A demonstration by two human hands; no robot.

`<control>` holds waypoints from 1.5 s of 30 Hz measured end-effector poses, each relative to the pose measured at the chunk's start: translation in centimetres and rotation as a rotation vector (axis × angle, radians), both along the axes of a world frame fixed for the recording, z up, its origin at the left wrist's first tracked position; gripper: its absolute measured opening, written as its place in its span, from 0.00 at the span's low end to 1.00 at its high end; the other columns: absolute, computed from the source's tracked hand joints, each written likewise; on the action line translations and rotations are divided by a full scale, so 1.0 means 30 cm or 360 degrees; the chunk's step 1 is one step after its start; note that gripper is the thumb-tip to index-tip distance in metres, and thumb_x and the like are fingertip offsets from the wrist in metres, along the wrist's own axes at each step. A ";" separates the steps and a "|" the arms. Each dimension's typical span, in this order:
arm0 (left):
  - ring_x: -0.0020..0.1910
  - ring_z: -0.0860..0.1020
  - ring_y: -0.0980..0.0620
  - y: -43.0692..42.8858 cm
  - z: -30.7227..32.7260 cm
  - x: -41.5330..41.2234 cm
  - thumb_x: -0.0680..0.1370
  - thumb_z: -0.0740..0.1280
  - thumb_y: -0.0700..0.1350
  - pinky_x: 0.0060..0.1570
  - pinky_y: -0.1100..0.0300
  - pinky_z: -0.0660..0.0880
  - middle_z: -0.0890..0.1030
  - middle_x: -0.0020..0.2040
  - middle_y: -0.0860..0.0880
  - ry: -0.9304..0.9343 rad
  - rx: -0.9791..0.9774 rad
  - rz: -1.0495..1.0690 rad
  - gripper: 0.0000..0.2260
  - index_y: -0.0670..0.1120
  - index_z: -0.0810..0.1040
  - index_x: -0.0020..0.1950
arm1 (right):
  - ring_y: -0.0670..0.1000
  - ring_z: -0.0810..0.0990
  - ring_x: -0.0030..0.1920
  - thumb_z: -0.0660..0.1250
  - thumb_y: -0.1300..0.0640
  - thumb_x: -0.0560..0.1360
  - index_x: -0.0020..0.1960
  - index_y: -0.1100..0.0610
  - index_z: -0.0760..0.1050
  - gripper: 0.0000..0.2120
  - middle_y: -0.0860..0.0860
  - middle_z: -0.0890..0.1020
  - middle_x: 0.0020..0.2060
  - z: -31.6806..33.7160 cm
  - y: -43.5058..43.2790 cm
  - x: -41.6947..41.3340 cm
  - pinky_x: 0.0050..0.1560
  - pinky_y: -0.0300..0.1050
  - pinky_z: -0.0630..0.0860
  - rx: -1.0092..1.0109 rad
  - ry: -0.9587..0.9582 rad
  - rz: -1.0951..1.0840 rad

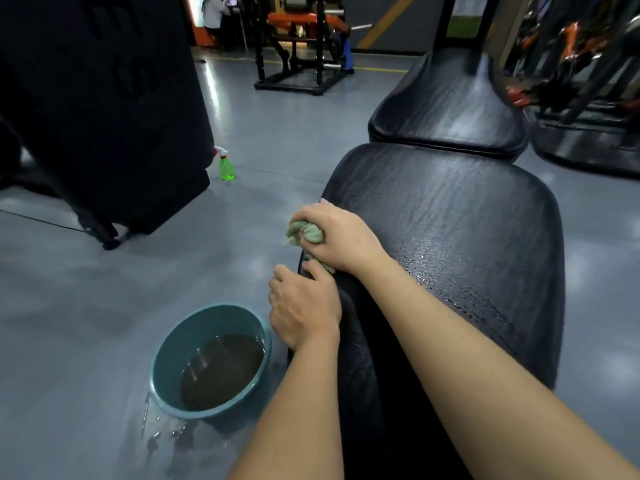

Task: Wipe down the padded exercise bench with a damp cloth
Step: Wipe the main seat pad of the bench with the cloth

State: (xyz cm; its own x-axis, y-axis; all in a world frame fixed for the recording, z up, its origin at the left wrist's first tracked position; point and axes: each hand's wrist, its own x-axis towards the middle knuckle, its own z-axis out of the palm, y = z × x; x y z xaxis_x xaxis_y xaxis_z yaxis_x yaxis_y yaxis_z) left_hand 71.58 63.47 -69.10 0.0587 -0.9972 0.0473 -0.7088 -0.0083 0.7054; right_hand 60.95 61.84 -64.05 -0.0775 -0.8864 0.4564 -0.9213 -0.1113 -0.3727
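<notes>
Right hand (334, 237): fingers curling tight, gripping bunched green cloth (304, 233), pressing it against left edge of wet padded bench (450, 237). Left hand (304, 308): fingers curling at pad edge just below; cannot tell what they are holding. Sitting on floor beside: teal basin (162, 358), spray bottle (227, 167).

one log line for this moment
right hand: grips bunched green cloth on bench pad edge | left hand: at pad side, grip unclear | teal basin: murky water
</notes>
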 end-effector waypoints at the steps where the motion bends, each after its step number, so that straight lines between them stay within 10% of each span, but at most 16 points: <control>1: 0.58 0.77 0.37 0.002 0.002 0.004 0.82 0.53 0.57 0.50 0.46 0.71 0.78 0.60 0.40 0.0015 0.0007 0.0001 0.20 0.43 0.71 0.59 | 0.49 0.79 0.55 0.69 0.57 0.72 0.54 0.50 0.79 0.11 0.42 0.82 0.51 -0.006 0.027 -0.001 0.69 0.51 0.71 -0.0024 -0.0041 0.0025; 6: 0.58 0.77 0.36 0.002 0.019 0.014 0.81 0.53 0.57 0.51 0.46 0.71 0.78 0.60 0.39 0.0093 0.0039 -0.0024 0.20 0.41 0.71 0.60 | 0.45 0.79 0.60 0.71 0.58 0.75 0.59 0.49 0.78 0.14 0.40 0.80 0.59 -0.046 0.284 -0.030 0.64 0.41 0.72 -0.0085 -0.0154 -0.0099; 15: 0.55 0.77 0.37 0.028 0.032 0.028 0.81 0.52 0.55 0.48 0.46 0.72 0.78 0.58 0.39 0.0157 -0.0029 -0.0062 0.19 0.41 0.69 0.58 | 0.46 0.77 0.69 0.73 0.65 0.74 0.61 0.54 0.81 0.17 0.45 0.81 0.63 -0.134 0.836 -0.174 0.69 0.54 0.74 -0.0278 -0.0213 -0.0500; 33: 0.55 0.77 0.37 -0.011 -0.020 0.000 0.82 0.53 0.56 0.43 0.49 0.65 0.78 0.57 0.41 0.0049 -0.0062 -0.0023 0.16 0.43 0.68 0.55 | 0.51 0.78 0.58 0.68 0.58 0.70 0.56 0.48 0.79 0.16 0.45 0.81 0.53 0.006 -0.099 -0.004 0.55 0.52 0.76 0.0089 0.0037 -0.0187; 45: 0.52 0.78 0.36 0.011 0.026 0.019 0.81 0.52 0.55 0.45 0.47 0.69 0.78 0.57 0.40 0.0121 0.0020 -0.0044 0.17 0.43 0.69 0.55 | 0.41 0.74 0.69 0.68 0.57 0.74 0.64 0.45 0.78 0.20 0.35 0.78 0.65 -0.070 0.415 -0.083 0.76 0.49 0.65 -0.0002 -0.0328 -0.0090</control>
